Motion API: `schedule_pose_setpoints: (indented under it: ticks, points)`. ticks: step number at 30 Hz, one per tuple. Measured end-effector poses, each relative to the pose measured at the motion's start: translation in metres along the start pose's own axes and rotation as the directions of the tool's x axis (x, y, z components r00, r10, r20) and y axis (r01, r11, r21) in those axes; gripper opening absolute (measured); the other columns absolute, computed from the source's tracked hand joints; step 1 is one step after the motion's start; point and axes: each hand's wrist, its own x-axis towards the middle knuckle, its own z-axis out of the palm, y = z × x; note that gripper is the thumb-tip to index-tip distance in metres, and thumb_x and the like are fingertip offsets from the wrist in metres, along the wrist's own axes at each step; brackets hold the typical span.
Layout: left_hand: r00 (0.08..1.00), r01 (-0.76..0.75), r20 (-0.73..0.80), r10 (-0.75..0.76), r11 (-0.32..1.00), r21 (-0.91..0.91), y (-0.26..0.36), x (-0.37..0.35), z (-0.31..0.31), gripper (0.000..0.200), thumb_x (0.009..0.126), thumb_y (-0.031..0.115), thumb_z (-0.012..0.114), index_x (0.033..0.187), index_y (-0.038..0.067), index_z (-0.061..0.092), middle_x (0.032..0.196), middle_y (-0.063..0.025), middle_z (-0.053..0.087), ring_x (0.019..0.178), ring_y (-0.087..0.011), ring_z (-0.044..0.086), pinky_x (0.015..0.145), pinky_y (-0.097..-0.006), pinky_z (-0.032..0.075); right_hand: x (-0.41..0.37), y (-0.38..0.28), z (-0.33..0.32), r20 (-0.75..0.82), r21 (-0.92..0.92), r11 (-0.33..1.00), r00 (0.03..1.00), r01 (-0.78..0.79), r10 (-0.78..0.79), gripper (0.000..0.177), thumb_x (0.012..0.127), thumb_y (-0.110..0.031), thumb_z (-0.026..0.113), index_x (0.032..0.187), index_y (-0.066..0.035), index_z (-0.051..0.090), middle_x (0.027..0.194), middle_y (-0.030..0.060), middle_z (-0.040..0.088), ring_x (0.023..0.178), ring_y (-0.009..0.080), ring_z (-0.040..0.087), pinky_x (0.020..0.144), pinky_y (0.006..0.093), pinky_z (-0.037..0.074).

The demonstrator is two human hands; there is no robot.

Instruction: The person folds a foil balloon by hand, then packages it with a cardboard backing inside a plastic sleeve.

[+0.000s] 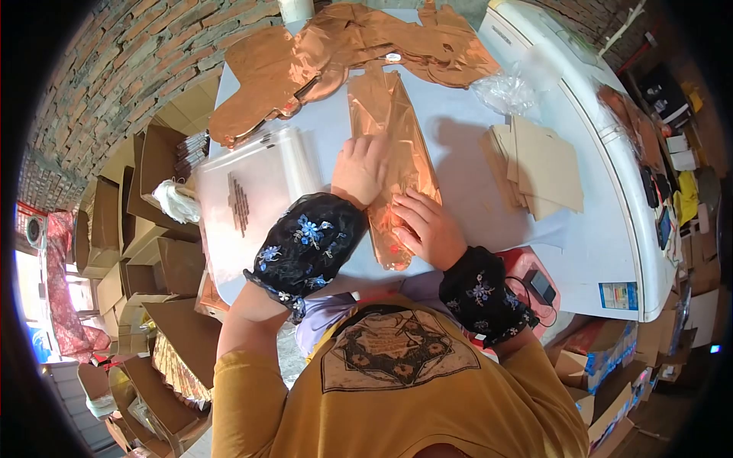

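A long strip of folded copper-coloured foil [388, 107], like a flat foil balloon, lies lengthwise on the table in front of me. My left hand [360, 169] rests on its left edge about midway, fingers stretched forward and palm down. Nearer to me, my right hand [431, 229] lies on the foil's right side with fingers apart and slightly bent, pressing on its surface. Small red marks show near the strip's lower end. Neither hand grips anything that I can see.
More copper foil shapes [336, 46] are heaped at the table's far side. Clear plastic bags [252, 198] lie stacked on the left. Cardboard sheets [542, 168] and crumpled clear plastic [508, 91] are on the right, beside a white appliance [588, 114]. Open boxes [179, 336] crowd the left floor.
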Motion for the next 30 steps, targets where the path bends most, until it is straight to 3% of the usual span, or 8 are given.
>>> schedule_pose_setpoints:
  ticks: [6, 9, 12, 15, 16, 19, 30]
  points:
    - [1.000, -0.018, -0.023, 0.019, 0.999, 0.030, -0.004, -0.006, 0.009, 0.043, 0.090, 0.017, 0.062, 0.132, 0.010, 0.054, 0.123, -0.0141, 0.056, 0.116, -0.0352, 0.051, 0.099, -0.0444, 0.043, 0.002, 0.004, -0.002, 0.030, 0.107, 0.994, 0.999, -0.035, 0.032, 0.033, 0.086, -0.017, 0.072, 0.116, -0.003, 0.066, 0.129, 0.0128, 0.062, 0.126, 0.0324, 0.055, 0.106, 0.0402, 0.045]
    - [1.000, -0.007, -0.010, 0.008, 0.996, 0.084, 0.001, -0.007, 0.008, 0.042, 0.091, 0.019, 0.061, 0.131, 0.010, 0.054, 0.129, -0.0141, 0.053, 0.120, -0.0347, 0.050, 0.101, -0.0445, 0.042, 0.008, 0.017, -0.012, 0.131, 0.264, 0.959, 0.989, -0.101, 0.068, 0.029, 0.092, -0.015, 0.066, 0.118, -0.003, 0.066, 0.130, 0.0135, 0.062, 0.126, 0.0344, 0.055, 0.105, 0.0418, 0.046]
    - [1.000, -0.018, -0.017, 0.020, 0.988, 0.153, 0.002, -0.008, 0.013, 0.040, 0.093, 0.021, 0.059, 0.131, 0.009, 0.054, 0.136, -0.0144, 0.050, 0.123, -0.0343, 0.048, 0.103, -0.0443, 0.041, 0.036, 0.030, -0.022, 0.078, 0.216, 0.968, 0.990, -0.128, 0.114, 0.039, 0.096, -0.020, 0.062, 0.130, -0.001, 0.059, 0.137, 0.0180, 0.057, 0.132, 0.0374, 0.050, 0.109, 0.0439, 0.041]
    - [0.999, -0.044, 0.016, 0.042, 0.982, 0.183, 0.001, -0.008, 0.012, 0.044, 0.094, 0.023, 0.058, 0.135, 0.008, 0.052, 0.142, -0.0128, 0.048, 0.125, -0.0343, 0.047, 0.104, -0.0439, 0.040, 0.070, 0.052, -0.007, -0.044, -0.043, 0.998, 0.998, 0.044, -0.046, 0.051, 0.096, -0.029, 0.062, 0.135, 0.003, 0.053, 0.138, 0.0203, 0.056, 0.132, 0.0402, 0.048, 0.110, 0.0466, 0.038]
    - [0.999, -0.033, 0.026, 0.030, 0.987, 0.159, 0.001, -0.008, 0.011, 0.045, 0.094, 0.023, 0.057, 0.136, 0.009, 0.051, 0.143, -0.0120, 0.048, 0.125, -0.0343, 0.046, 0.104, -0.0441, 0.040, 0.076, 0.063, 0.003, -0.025, -0.072, 0.996, 0.999, 0.044, -0.046, 0.059, 0.097, -0.035, 0.060, 0.138, 0.006, 0.049, 0.144, 0.0223, 0.050, 0.135, 0.0412, 0.044, 0.113, 0.0490, 0.034]
    - [0.999, -0.013, 0.043, 0.008, 0.994, 0.108, 0.003, -0.007, 0.010, 0.049, 0.094, 0.024, 0.057, 0.140, 0.009, 0.049, 0.144, -0.0098, 0.048, 0.126, -0.0343, 0.045, 0.105, -0.0445, 0.039, 0.081, 0.095, 0.039, -0.051, -0.266, 0.964, 0.999, -0.026, 0.013, 0.061, 0.096, -0.037, 0.060, 0.138, 0.006, 0.048, 0.146, 0.0219, 0.048, 0.137, 0.0400, 0.042, 0.113, 0.0512, 0.032]
    - [0.996, 0.028, 0.079, -0.035, 0.996, 0.085, 0.010, -0.004, 0.001, 0.047, 0.096, 0.026, 0.055, 0.140, 0.011, 0.052, 0.143, -0.0087, 0.049, 0.125, -0.0348, 0.045, 0.105, -0.0449, 0.039, 0.095, 0.096, 0.027, -0.018, -0.285, 0.958, 0.999, -0.034, 0.030, 0.058, 0.096, -0.036, 0.060, 0.134, 0.007, 0.052, 0.142, 0.0223, 0.051, 0.136, 0.0382, 0.041, 0.111, 0.0513, 0.033]
